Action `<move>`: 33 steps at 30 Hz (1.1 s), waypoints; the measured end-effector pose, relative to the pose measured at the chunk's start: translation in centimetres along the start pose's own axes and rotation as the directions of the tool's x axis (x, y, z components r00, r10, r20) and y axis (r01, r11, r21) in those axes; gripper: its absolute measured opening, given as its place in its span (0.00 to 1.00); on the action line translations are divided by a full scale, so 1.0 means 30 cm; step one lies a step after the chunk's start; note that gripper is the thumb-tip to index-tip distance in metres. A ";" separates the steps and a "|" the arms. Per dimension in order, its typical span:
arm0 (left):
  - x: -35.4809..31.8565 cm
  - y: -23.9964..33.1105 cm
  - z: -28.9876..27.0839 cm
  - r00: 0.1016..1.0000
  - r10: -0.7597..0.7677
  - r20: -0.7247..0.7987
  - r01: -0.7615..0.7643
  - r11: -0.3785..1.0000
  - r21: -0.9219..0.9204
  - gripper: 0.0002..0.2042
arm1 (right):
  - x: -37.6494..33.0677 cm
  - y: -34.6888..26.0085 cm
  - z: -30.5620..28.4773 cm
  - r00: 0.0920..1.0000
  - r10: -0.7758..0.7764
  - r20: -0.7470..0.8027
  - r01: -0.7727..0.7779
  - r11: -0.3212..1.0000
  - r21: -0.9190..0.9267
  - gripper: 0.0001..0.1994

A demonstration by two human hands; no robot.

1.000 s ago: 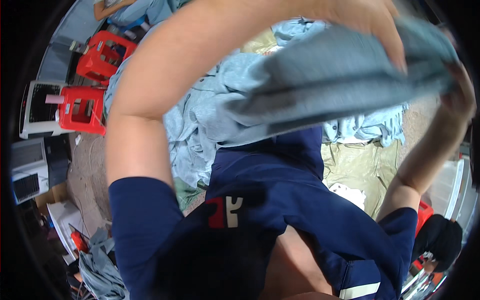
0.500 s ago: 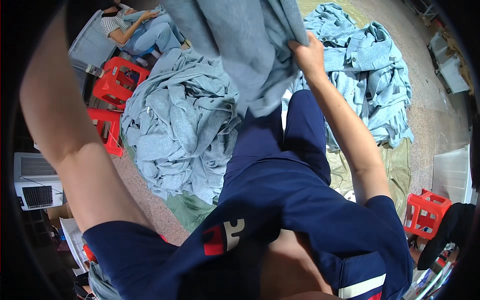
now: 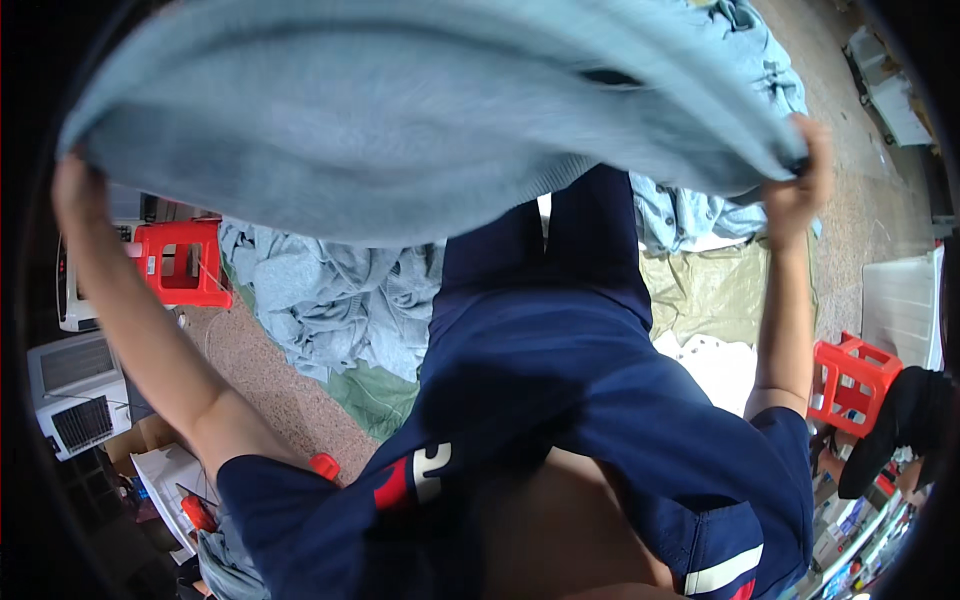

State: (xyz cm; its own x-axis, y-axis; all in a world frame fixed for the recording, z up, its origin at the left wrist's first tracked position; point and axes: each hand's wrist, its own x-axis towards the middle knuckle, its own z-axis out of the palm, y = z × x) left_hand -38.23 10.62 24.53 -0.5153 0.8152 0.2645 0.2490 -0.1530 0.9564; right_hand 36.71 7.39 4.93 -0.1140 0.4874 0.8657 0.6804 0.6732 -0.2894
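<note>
Here, at the far left, the person's left hand is raised, its fingers clamped on the left end of a blue-grey knitted garment. Below that forearm stands a boxy white appliance with a dark grille, and just right of the wrist, lower down, a red plastic stool with cut-out sides. The garment is held up in the air, spread wide between both hands across the upper part of the view — blurred, its lower edge bowed, with a ribbed strip right of the middle. Beneath it, partly covered from sight, a rumpled heap of blue-grey knitwear lies on a dark green sheet. Next come the person's navy trousers, then a crumpled white cloth on an olive-green plastic sheet, with a second pile of light blue buttoned knitwear behind. The right hand is raised too — its fingers clamped on the garment's right end. Farther right are another red plastic stool and, beside it, a person in black.
</note>
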 end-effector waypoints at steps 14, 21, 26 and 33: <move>-1.161 -0.697 0.904 0.491 -0.560 0.668 0.508 0.806 0.303 0.08 | -0.608 -0.102 0.188 0.828 0.418 0.375 -0.349 0.906 -0.238 0.22; -1.359 -0.741 1.138 0.174 -0.569 0.804 0.979 0.186 -0.080 0.16 | -0.620 -0.131 0.182 0.833 0.485 0.267 -0.463 0.875 -0.143 0.19; -1.332 -0.677 1.097 0.250 -0.452 0.856 0.966 0.181 -0.187 0.13 | -0.675 -0.093 0.155 0.820 0.538 0.197 -0.474 0.830 -0.295 0.15; -1.151 -0.695 0.932 0.545 -0.541 0.641 0.837 0.310 -0.450 0.13 | -0.748 -0.097 0.187 0.657 0.697 0.286 -0.668 0.715 -0.207 0.14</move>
State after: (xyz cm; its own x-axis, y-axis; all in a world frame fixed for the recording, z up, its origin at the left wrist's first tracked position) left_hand -2.70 1.29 -8.00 0.1102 0.8849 -0.4525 -0.7232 0.3837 0.5743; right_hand 33.22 -2.39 -15.93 0.1924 0.9488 0.2505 0.7124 0.0405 -0.7006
